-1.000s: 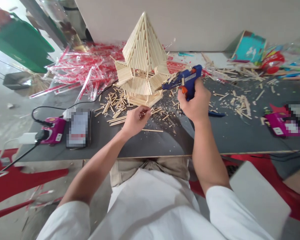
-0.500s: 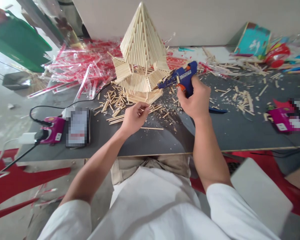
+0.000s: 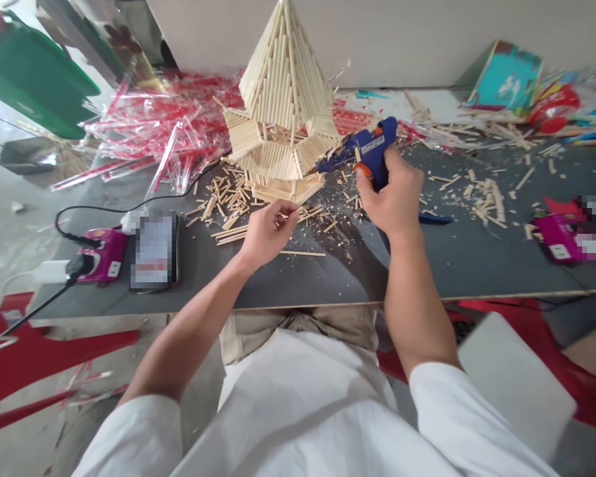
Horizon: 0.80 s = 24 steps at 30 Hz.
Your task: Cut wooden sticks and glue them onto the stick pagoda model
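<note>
A tiered pagoda model (image 3: 281,112) built of pale wooden sticks stands at the back middle of the grey table (image 3: 302,271). My right hand (image 3: 393,199) grips a blue glue gun (image 3: 362,154) with an orange trigger, its nozzle touching the model's lower right roof edge. My left hand (image 3: 267,230) hovers over the table just in front of the model's base, fingers pinched on a short wooden stick (image 3: 289,214). Loose cut sticks (image 3: 228,209) lie scattered around the base.
Red and clear plastic wrappers (image 3: 163,136) pile at the back left. A phone (image 3: 153,250) and a pink device (image 3: 102,255) with cables lie at the left; another pink device (image 3: 566,242) at the right. Stick offcuts (image 3: 481,192) and colourful craft items (image 3: 506,79) litter the right. Red chairs stand below.
The glue gun's nozzle has moved slightly closer to the model's lower roof. My left hand has stayed pinched near the base, shifting very little.
</note>
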Motion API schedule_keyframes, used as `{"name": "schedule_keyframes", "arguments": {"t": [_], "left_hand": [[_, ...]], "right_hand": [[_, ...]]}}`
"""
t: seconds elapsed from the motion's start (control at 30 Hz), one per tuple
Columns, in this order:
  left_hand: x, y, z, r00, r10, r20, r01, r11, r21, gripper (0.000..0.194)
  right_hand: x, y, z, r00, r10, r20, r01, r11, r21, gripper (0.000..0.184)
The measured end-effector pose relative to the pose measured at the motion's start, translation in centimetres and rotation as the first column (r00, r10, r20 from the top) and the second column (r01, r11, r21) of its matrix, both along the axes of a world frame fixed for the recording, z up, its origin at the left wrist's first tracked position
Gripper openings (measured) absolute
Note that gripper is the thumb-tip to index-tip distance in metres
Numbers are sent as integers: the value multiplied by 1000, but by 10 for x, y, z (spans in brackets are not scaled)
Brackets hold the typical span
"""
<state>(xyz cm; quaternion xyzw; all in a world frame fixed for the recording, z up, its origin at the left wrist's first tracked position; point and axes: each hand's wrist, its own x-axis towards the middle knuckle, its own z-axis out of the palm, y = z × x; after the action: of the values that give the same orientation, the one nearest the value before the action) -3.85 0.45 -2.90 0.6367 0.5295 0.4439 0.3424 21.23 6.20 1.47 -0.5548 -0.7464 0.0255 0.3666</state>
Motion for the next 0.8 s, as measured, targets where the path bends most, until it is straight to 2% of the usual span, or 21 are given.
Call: {"name": "schedule_keyframes", "arguments": {"t": [0.2,0.4,0.8], "left_hand": [[-1,0,0,999,2,-32,-1,1000,25,17],[-2,1,-4,997,11,-77,-5,997,75,17],[-2,1,-4,999,2,-46,2,997,83,15]], "right_hand": [[-1,-1,2,1000,-16,12,17,1000,-16,33],[-2,3,-4,1000,2,-21,-1,999,48,35],[-2,5,-6,999,24,-28,-22,997,81,31]]}}
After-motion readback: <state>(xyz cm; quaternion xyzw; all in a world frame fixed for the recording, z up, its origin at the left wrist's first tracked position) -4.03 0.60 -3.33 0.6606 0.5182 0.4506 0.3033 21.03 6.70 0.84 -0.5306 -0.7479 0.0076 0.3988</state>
